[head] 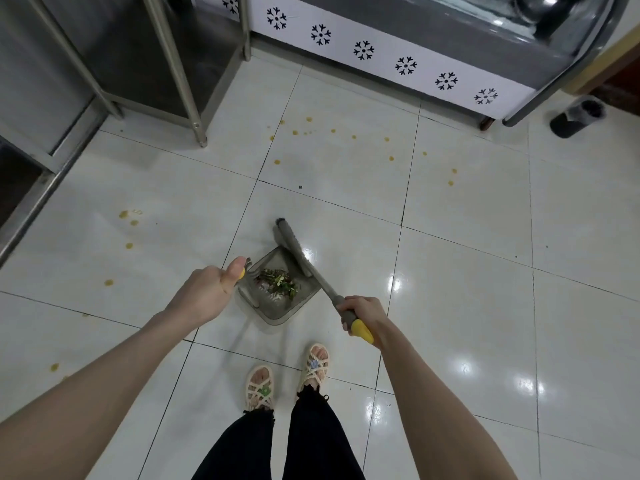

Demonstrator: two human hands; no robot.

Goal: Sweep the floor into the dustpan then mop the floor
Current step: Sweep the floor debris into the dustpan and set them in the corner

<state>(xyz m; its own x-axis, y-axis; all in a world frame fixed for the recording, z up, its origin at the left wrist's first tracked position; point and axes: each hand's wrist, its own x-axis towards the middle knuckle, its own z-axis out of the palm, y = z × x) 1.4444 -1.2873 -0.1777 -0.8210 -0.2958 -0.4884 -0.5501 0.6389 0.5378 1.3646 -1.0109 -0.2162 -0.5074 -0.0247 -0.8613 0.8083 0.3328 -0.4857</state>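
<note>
While both hands clamp their handles, left hand [207,289] on dustpan [277,299], right hand [360,313] on broom [301,254], open tiles [485,254] beyond.

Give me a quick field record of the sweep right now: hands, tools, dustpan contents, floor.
left hand: gripping the dustpan handle, thumb on top
right hand: gripping the broom handle
broom head: at the dustpan's far edge
dustpan: on the floor, holding green and brown scraps
floor: white tiles, yellow spots scattered, not yet mopped
</note>
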